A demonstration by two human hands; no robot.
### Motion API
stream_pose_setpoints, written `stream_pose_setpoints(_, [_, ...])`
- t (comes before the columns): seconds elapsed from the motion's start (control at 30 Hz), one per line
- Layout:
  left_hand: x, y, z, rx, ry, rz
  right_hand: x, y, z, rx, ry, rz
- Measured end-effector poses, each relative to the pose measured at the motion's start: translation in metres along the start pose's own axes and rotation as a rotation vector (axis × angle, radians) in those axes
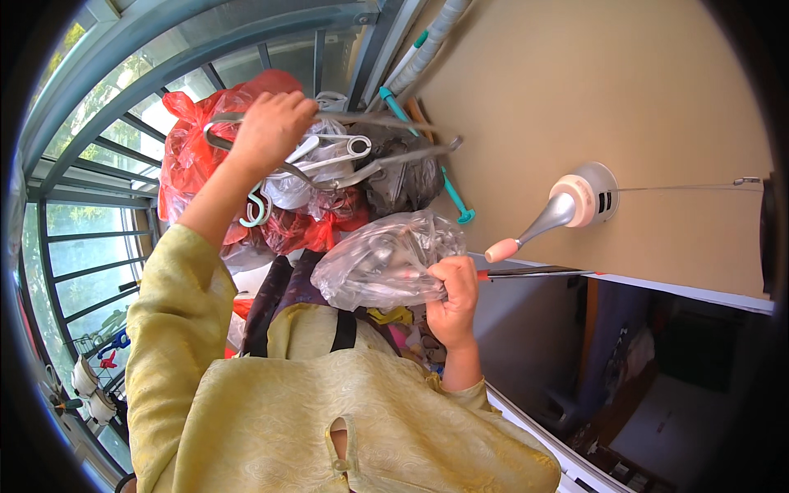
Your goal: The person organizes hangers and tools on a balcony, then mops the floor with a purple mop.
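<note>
Raised at the upper left, my left hand [275, 126] grips a bent silver-grey metal hanger [363, 174], whose long arms reach right and look slightly blurred. Below and behind it are white plastic hangers [336, 154] and a pale green hanger hook [251, 212]. My right hand [455, 302] pinches the edge of a crinkled clear plastic bag [388, 262] in front of my body. Something pale lies inside the bag; I cannot tell what. Full red plastic bags [194, 154] and a dark plastic bag [404, 172] are piled beyond my hands.
Metal-framed windows with bars [92, 237] curve along the left. A handheld appliance with a pink tip [570, 200] is mounted on the beige wall [616, 92]. A teal-ended rod [456, 194] leans near the wrapped pipe [431, 46]. A dark doorway [672, 370] lies at the lower right.
</note>
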State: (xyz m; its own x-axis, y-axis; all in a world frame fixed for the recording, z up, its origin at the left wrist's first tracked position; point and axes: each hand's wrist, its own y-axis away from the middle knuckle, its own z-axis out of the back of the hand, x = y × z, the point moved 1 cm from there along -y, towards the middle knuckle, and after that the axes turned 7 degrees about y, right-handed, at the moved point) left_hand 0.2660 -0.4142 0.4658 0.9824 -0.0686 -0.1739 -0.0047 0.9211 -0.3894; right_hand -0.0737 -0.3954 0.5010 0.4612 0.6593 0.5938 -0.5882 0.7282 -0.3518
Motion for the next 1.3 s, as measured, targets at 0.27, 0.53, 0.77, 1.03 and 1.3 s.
stream_pose_setpoints(0.27, [0.033, 0.047, 0.099, -0.331, 0.192, 0.445, -0.009, -0.007, 0.0, -0.072, 0.07, -0.005])
stream_pose_setpoints(0.53, [0.05, 0.185, 0.14, -0.822, 0.465, 0.921, 0.0, -0.026, -0.015, -0.178, -0.024, -0.017])
stream_pose_setpoints(0.77, [0.025, 0.236, 0.158, -1.197, 0.454, 0.942, 0.004, -0.042, -0.02, -0.175, -0.204, -0.003])
stream_pose_setpoints(1.03, [0.014, 0.255, 0.163, -1.337, 0.475, 0.935, -0.006, -0.069, -0.022, -0.512, -0.464, -0.161])
stream_pose_setpoints(1.3, [0.008, 0.269, 0.161, -1.4, 0.41, 0.993, -0.028, -0.101, -0.048, -0.799, 0.201, -0.035])
